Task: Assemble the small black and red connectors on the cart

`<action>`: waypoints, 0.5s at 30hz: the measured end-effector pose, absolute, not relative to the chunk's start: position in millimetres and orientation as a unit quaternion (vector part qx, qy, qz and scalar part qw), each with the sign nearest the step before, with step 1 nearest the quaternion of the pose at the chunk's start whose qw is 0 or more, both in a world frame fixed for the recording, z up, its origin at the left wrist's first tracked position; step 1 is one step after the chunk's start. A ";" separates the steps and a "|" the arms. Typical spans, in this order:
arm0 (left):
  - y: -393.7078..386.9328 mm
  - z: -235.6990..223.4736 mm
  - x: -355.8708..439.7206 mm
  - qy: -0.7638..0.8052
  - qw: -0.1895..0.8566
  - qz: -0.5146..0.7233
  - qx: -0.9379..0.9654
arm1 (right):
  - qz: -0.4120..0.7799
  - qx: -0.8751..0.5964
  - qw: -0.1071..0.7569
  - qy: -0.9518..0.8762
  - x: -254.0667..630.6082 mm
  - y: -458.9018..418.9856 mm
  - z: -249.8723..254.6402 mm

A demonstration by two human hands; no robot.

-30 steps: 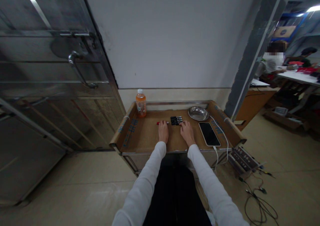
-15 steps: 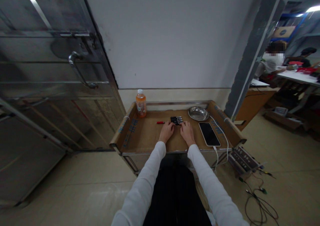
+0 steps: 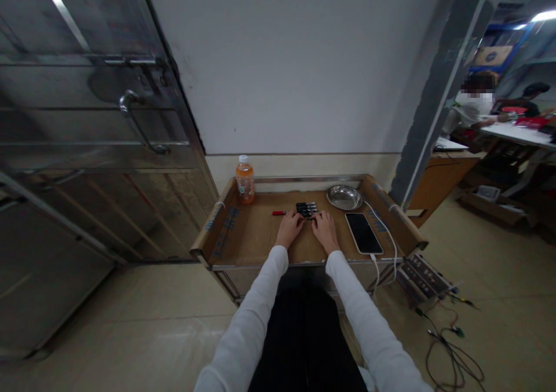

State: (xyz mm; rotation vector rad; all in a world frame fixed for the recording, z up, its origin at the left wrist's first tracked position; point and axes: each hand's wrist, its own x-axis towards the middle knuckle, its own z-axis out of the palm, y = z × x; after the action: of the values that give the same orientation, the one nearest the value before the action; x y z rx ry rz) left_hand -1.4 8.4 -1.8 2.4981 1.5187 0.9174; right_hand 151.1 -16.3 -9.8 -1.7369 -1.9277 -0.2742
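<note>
Several slim black marker pens (image 3: 306,208) lie side by side in a row on the cardboard-lined cart top (image 3: 256,241), with pale marks near their right ends. My left hand (image 3: 290,228) is closed at the left end of the nearest black pen. At that pen's right end, my right hand (image 3: 324,230) has its fingertips pinched together. The fingers partly cover this pen. Just left of the row, a red pen (image 3: 278,213) with a dark end lies by itself, close to my left hand but untouched.
A bottle of orange drink (image 3: 245,180) stands at the back left. Toward the right are a shallow metal dish (image 3: 344,197) and a phone (image 3: 364,233) with a white cable (image 3: 393,238). Raised cardboard edges border the cart. Cables (image 3: 452,351) lie on the floor; people sit far right.
My left hand has left the red pen and moved right to the nearest black pen. My right hand has stayed at the row, shifting only slightly.
</note>
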 end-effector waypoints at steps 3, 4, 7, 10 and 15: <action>9.4 -2.8 -1.5 0.507 0.036 0.297 0.808 | -0.097 -0.642 0.259 -0.715 151.2 -16.3 -9.9; 9.6 -2.9 -1.6 0.511 0.036 0.295 0.807 | -0.096 -0.639 0.259 -0.718 151.2 -16.2 -9.9; 9.6 -2.2 -1.9 0.513 0.038 0.292 0.807 | -0.092 -0.627 0.261 -0.728 151.1 -15.6 -10.4; 9.0 -1.0 -2.2 0.499 0.047 0.293 0.814 | -0.087 -0.619 0.266 -0.734 151.2 -14.9 -10.9; 9.0 -0.9 -2.4 0.485 0.056 0.300 0.819 | -0.082 -0.603 0.290 -0.739 152.1 -14.0 -10.9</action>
State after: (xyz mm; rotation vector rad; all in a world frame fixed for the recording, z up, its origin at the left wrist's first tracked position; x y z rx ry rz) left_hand -2.4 9.0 -0.9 2.4862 1.4721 0.9107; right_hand 152.1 -14.0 -10.9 -1.6085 -1.9705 -0.2196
